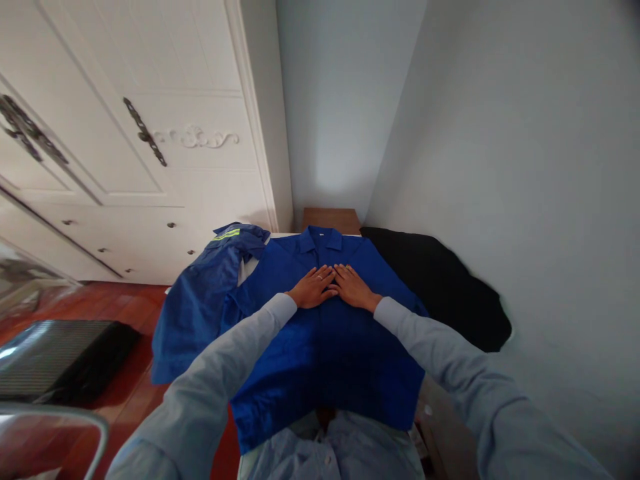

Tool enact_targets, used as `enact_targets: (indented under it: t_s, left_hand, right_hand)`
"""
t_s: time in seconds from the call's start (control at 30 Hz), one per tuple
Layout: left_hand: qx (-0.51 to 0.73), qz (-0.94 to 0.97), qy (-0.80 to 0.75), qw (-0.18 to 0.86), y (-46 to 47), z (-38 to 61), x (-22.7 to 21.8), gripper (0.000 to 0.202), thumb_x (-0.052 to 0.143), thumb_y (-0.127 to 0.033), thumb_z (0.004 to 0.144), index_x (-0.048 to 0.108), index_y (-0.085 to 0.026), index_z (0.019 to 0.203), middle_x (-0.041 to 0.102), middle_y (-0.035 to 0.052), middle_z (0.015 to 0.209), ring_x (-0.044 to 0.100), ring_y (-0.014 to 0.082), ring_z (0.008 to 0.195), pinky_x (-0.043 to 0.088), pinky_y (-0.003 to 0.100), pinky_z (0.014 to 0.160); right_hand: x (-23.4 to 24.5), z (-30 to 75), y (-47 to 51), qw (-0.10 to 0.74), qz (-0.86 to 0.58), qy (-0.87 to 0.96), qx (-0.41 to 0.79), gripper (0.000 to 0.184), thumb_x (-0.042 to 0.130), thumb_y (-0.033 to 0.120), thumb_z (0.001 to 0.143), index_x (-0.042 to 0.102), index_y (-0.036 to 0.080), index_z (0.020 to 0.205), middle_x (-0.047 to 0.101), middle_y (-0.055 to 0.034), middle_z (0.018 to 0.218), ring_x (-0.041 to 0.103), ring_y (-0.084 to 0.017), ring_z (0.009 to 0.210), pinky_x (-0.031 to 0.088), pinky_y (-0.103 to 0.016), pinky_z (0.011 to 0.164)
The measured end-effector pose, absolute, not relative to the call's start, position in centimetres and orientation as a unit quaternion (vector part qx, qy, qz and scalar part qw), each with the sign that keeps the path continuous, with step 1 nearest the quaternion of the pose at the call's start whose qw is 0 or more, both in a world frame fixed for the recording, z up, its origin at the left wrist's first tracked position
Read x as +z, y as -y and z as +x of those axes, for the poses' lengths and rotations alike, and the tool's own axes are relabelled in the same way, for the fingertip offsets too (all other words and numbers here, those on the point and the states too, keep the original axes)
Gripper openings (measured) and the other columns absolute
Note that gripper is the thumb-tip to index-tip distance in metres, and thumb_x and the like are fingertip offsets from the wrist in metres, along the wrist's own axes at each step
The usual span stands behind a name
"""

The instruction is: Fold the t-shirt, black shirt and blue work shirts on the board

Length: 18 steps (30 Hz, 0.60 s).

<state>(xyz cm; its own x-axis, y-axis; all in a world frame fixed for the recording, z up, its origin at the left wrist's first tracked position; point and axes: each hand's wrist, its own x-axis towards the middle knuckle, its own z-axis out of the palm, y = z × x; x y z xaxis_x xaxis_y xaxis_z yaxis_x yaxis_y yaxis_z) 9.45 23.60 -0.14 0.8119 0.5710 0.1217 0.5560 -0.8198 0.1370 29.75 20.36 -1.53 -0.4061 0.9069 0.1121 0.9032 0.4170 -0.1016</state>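
A bright blue work shirt (320, 360) lies spread flat on a narrow surface in front of me, collar at the far end. My left hand (314, 288) and my right hand (354, 287) rest flat on its chest just below the collar, fingers stretched out and fingertips touching each other. Neither hand holds anything. Grey sleeves cover both my arms.
A second, darker blue garment with a yellow-green reflective stripe (200, 300) hangs off the left side. A black cloth (445, 287) lies to the right against the grey wall. A white wardrobe (125, 133) stands at left; a black case (60, 360) sits on the red wooden floor.
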Motion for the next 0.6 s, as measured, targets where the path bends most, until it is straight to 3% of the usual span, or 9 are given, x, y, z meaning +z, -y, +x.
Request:
enact_targets:
  t_s: [0.23, 0.43, 0.6]
  left_hand:
    - [0.068, 0.955, -0.288, 0.026, -23.3, 9.3, -1.0, 0.068, 0.024, -0.058, 0.105, 0.034, -0.017, 0.158, 0.033, 0.0153, 0.164, 0.025, 0.0292, 0.154, 0.019, 0.049, 0.125]
    - [0.084, 0.957, -0.276, 0.024, -23.5, 9.2, -1.2, 0.063, 0.024, -0.052, 0.106, 0.032, -0.020, 0.159, 0.034, 0.0146, 0.165, 0.025, 0.0289, 0.154, 0.021, 0.051, 0.124]
    - [0.077, 0.957, -0.279, 0.030, -23.7, 9.2, -1.2, 0.059, 0.026, -0.054, 0.106, 0.044, -0.026, 0.154, 0.035, 0.0114, 0.165, 0.026, 0.0295, 0.154, 0.022, 0.052, 0.124]
  right_hand:
    - [-1.8, 30.9, -18.0, 0.085, -0.548, 0.832, 0.022, 0.073, 0.029, 0.052, 0.105, 0.039, -0.002, 0.153, 0.034, -0.0268, 0.160, 0.028, -0.035, 0.152, 0.028, -0.054, 0.122]
    - [-1.9, 33.6, -10.9, 0.086, -0.567, 0.819, -0.005, 0.075, 0.029, 0.060, 0.104, 0.040, 0.005, 0.154, 0.038, -0.0232, 0.160, 0.031, -0.033, 0.151, 0.028, -0.053, 0.123]
    - [-1.7, 35.1, -6.3, 0.101, -0.554, 0.826, 0.014, 0.074, 0.034, 0.060, 0.103, 0.037, 0.010, 0.157, 0.041, -0.0212, 0.159, 0.035, -0.032, 0.150, 0.032, -0.053, 0.121]
